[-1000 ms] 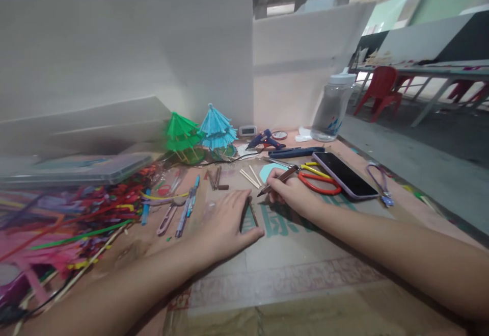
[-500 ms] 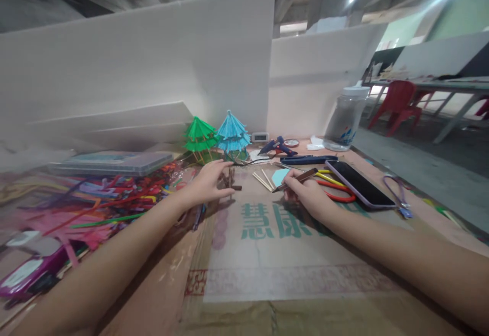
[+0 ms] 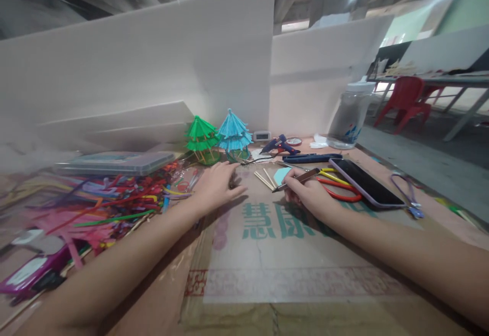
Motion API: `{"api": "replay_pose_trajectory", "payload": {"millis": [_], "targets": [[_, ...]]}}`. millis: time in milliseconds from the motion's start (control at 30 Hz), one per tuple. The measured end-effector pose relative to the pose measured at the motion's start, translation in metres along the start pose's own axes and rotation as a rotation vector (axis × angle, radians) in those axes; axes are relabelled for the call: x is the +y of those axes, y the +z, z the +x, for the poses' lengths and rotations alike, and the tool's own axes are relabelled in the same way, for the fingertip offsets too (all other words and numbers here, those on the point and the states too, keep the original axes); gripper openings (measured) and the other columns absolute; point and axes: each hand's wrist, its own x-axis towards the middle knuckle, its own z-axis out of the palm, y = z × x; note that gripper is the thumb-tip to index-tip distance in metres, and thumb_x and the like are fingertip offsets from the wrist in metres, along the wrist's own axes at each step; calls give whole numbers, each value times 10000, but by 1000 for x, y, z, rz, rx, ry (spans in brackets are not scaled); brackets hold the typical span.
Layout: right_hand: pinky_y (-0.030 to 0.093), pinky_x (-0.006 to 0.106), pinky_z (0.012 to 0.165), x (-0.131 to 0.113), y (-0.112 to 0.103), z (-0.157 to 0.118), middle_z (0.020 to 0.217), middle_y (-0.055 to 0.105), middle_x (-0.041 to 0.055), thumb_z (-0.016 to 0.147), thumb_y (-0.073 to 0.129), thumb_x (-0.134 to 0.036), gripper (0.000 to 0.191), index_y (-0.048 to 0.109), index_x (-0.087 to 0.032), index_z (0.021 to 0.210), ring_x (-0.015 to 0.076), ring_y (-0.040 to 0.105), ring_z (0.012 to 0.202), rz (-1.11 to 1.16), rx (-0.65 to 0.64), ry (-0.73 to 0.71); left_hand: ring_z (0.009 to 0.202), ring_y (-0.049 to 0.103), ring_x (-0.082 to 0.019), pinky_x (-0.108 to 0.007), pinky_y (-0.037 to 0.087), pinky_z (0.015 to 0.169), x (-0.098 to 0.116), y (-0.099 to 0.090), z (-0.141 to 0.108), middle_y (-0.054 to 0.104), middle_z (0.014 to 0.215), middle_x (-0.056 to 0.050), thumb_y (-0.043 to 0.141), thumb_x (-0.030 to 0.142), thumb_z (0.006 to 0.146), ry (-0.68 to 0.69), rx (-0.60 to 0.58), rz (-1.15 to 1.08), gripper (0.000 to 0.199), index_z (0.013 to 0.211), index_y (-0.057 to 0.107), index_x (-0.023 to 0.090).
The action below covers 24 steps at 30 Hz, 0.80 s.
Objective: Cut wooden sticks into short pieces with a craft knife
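My right hand (image 3: pixel 301 185) is closed around a brown pen-like tool (image 3: pixel 307 175), its dark tip pointing left near the ends of several thin wooden sticks (image 3: pixel 263 179). A light-blue paper piece (image 3: pixel 281 175) lies just behind these fingers. My left hand (image 3: pixel 219 183) rests low over the board, thumb apart from its stretched fingers. Something small and brown shows partly under that hand; most of it is hidden. Beyond it stand a green paper-roofed model pavilion (image 3: pixel 201 134) and a blue one (image 3: pixel 232 131).
Right of my right hand lie red-and-yellow-handled pliers (image 3: pixel 342 187) and a phone (image 3: pixel 367 183). Behind are a glue gun (image 3: pixel 280 145), a dark-blue cutter (image 3: pixel 311 158) and a water bottle (image 3: pixel 347 117). Colourful strips (image 3: pixel 126 203) and a plastic case (image 3: pixel 118 163) crowd the left.
My left hand has shifted slightly right and flattened, now covering most of the brown pieces that showed by its thumb. My right hand keeps its grip, almost unmoved. The view has turned slightly.
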Motion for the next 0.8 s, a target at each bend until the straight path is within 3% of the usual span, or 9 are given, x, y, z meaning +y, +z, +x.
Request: {"api": "replay_pose_trajectory", "payload": {"millis": [100, 233, 367, 433, 500, 567, 667, 733, 800], "targets": [[340, 238, 464, -1, -3, 0, 552, 591, -38, 915, 553, -412, 237, 503, -227, 777, 122, 466, 470, 26, 109, -23, 1386, 453, -402, -570, 326, 1166, 30, 15, 5, 557, 1444, -193, 701, 639, 820, 14, -11, 16, 805, 1432, 504, 155], [334, 243, 458, 0, -7, 3, 570, 597, -31, 915, 547, -415, 240, 498, -227, 773, 117, 442, 459, 42, 185, -28, 1368, 465, -416, -583, 341, 1141, 62, 35, 15, 572, 1418, -210, 634, 650, 877, -6, -27, 15, 799, 1464, 459, 138], [334, 236, 469, 2, -7, 4, 561, 585, -35, 918, 549, -400, 237, 501, -225, 766, 114, 445, 474, 61, 192, -31, 1392, 450, -380, -517, 349, 1154, 72, 27, 24, 541, 1466, -193, 654, 664, 860, -16, -36, 41, 839, 1484, 443, 145], [325, 231, 463, 2, -6, 3, 554, 583, -41, 919, 547, -392, 227, 494, -226, 774, 112, 440, 471, 77, 183, -15, 1333, 519, -348, -468, 393, 1122, 61, 8, 28, 601, 1403, -165, 598, 605, 925, -47, -59, 77, 658, 1409, 538, 162], [314, 228, 448, 0, -5, 2, 547, 577, -46, 921, 543, -399, 228, 486, -228, 781, 111, 434, 462, 78, 171, 0, 1185, 628, -314, -422, 475, 1018, 40, -15, 31, 698, 1218, -141, 476, 490, 1015, -138, -99, 123, 417, 1191, 683, 174], [318, 226, 440, -1, -5, 1, 546, 571, -49, 922, 542, -413, 239, 486, -227, 783, 110, 434, 458, 65, 161, -3, 1075, 678, -311, -414, 503, 963, 11, -34, 33, 733, 1045, -142, 475, 392, 1023, -266, -151, 185, 352, 976, 737, 161], [332, 225, 440, -3, -4, 1, 553, 581, -43, 919, 544, -423, 246, 492, -225, 783, 111, 441, 460, 37, 146, -7, 1063, 674, -281, -444, 544, 939, -30, -45, 36, 699, 1118, -127, 588, 384, 999, -435, -236, 253, 280, 1091, 697, 144], [332, 230, 438, -3, -4, 2, 558, 598, -33, 912, 549, -424, 244, 490, -227, 782, 115, 444, 460, 23, 128, -2, 1090, 653, -238, -444, 576, 921, -49, -40, 37, 635, 1268, -100, 636, 386, 987, -485, -305, 253, 350, 1266, 616, 174], [328, 234, 436, -4, -3, 2, 559, 608, -25, 910, 549, -422, 240, 488, -229, 782, 119, 445, 460, 10, 107, -3, 1107, 647, -244, -440, 578, 924, -61, -29, 38, 625, 1289, -98, 637, 383, 986, -505, -351, 232, 350, 1275, 614, 187]]}}
